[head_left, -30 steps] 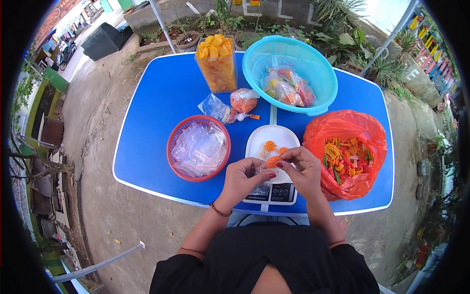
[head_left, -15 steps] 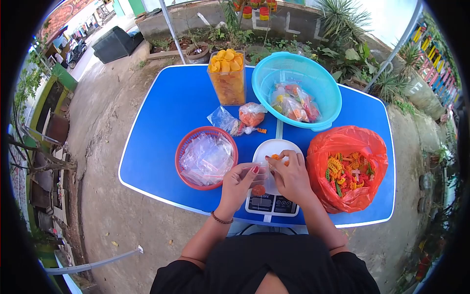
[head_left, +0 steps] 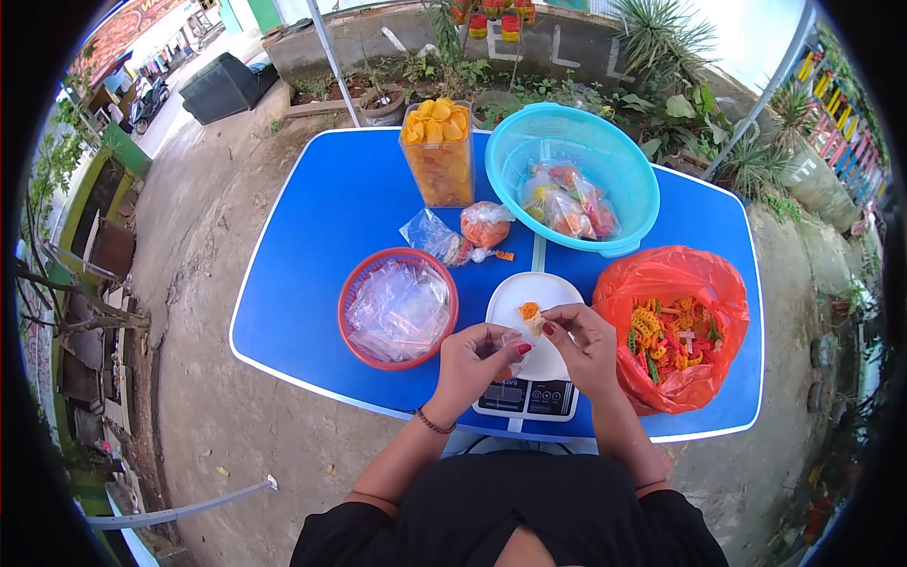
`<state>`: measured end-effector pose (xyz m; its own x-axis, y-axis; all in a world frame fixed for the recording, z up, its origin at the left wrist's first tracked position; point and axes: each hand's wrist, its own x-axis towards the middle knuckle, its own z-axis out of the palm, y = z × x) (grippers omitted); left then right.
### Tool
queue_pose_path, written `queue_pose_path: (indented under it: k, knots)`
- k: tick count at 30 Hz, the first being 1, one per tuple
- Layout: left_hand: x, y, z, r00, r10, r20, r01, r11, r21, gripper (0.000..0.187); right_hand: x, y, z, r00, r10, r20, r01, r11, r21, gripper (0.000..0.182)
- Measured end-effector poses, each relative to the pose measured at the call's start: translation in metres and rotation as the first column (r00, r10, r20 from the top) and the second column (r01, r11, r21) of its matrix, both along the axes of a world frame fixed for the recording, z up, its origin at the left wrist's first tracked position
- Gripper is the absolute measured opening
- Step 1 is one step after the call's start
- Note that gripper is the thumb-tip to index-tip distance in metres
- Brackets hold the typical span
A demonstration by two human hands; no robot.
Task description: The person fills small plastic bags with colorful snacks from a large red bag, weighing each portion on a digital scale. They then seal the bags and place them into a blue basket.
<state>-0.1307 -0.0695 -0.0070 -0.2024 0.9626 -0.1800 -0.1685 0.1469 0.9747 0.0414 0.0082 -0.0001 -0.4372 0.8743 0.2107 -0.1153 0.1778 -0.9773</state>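
Observation:
My left hand (head_left: 474, 364) pinches a small clear plastic bag (head_left: 511, 352) over the front left of the white scale (head_left: 557, 364). Something reddish shows low in the bag, partly behind the fingers. My right hand (head_left: 588, 348) is closed on a small pale and orange snack piece (head_left: 533, 318) above the scale's plate, just right of the bag. To the left, a red basket (head_left: 453, 312) holds clear empty bags (head_left: 399, 307). On the right, an open red plastic bag (head_left: 619, 293) contains colourful snack pieces (head_left: 675, 335).
A clear container of yellow chips (head_left: 439, 170) stands at the back of the blue table (head_left: 312, 236). Beside it is a turquoise basin (head_left: 515, 156) with filled packets (head_left: 572, 203). Small tied bags (head_left: 486, 224) lie between the container and the scale.
My right hand has moved slightly right and down, still pinching. My left hand has shifted right with the bag. More of the scale's white plate shows, and the snack piece is clearer to see.

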Motion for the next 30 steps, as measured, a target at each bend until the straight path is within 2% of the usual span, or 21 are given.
queue_pose_path:
  k: [3,6,9,12,15,18,21,24,25,28,30]
  knots:
    - [0.002,0.001,0.003,0.998,-0.024,-0.059,0.025,1.000,0.016,0.025,0.008,0.005,0.003,0.977,0.023,0.212,-0.075,0.967,0.242,0.016]
    - [0.003,0.002,-0.003,0.998,-0.035,-0.045,0.037,0.999,0.026,0.025,0.006,0.000,0.005,0.978,-0.086,0.192,0.058,0.987,0.147,0.012]
    - [-0.002,0.002,0.002,0.997,-0.073,-0.028,0.073,0.997,0.003,0.025,0.011,0.006,0.003,0.978,-0.038,0.204,-0.002,0.981,0.192,0.011]
    - [-0.002,0.002,0.005,0.997,-0.074,-0.008,0.074,0.997,0.010,0.030,0.007,0.013,0.010,0.969,-0.075,0.235,-0.051,0.870,0.490,0.011]
    - [0.001,0.001,0.006,0.995,-0.103,0.017,0.103,0.995,0.019,0.029,0.000,0.002,0.015,0.978,-0.046,0.205,-0.018,0.953,0.302,0.009]
    - [0.004,0.001,0.011,0.992,-0.120,0.045,0.120,0.993,0.002,0.028,0.001,-0.001,0.018,0.967,-0.044,0.252,-0.052,0.929,0.366,0.008]
    - [0.000,0.002,0.001,0.983,-0.168,0.075,0.167,0.986,0.014,0.026,0.003,0.004,0.011,0.968,0.067,0.241,-0.157,0.912,0.378,0.012]
    - [-0.002,0.002,-0.010,0.992,-0.048,0.120,0.034,0.992,0.118,0.024,0.000,0.012,0.005,0.980,-0.121,0.158,0.062,0.939,0.338,0.016]
    - [-0.003,0.003,-0.016,0.996,-0.009,0.086,-0.007,0.983,0.181,0.023,0.001,0.016,0.004,0.959,-0.160,0.235,0.081,0.947,0.311,0.022]
    - [-0.007,0.003,-0.019,0.943,0.104,0.316,-0.127,0.991,0.052,0.026,-0.001,0.024,-0.013,0.805,-0.282,0.521,-0.048,0.845,0.532,0.027]
    - [-0.007,0.002,-0.018,0.883,0.121,0.453,-0.132,0.991,-0.008,0.029,-0.008,0.022,-0.018,0.745,-0.349,0.569,-0.072,0.805,0.589,0.033]
